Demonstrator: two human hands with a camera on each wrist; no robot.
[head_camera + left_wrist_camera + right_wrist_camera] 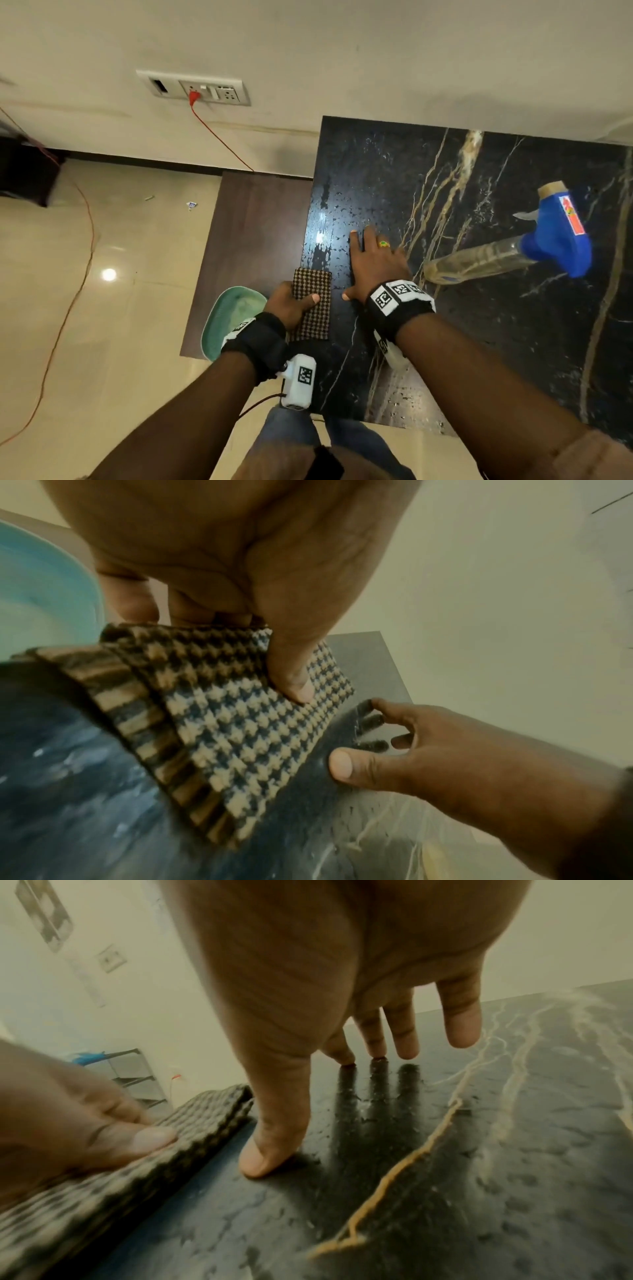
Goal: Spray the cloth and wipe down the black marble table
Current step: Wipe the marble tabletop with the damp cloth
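A folded brown houndstooth cloth (pixel 313 303) lies at the left edge of the black marble table (pixel 479 308). My left hand (pixel 291 306) grips the cloth, thumb on top and fingers under its edge; the left wrist view shows the cloth (pixel 240 718) pinched under the thumb. My right hand (pixel 371 263) rests flat and open on the wet marble just right of the cloth, fingertips (pixel 375 1047) touching the surface. A clear spray bottle (pixel 507 253) with a blue trigger head stands on the table to the right, apart from both hands.
A pale green bowl (pixel 226 318) sits on a lower brown shelf (pixel 253 233) left of the table, under my left hand. A red cable (pixel 219 137) runs from a wall socket (pixel 195 89) down behind the shelf. Tiled floor lies to the left.
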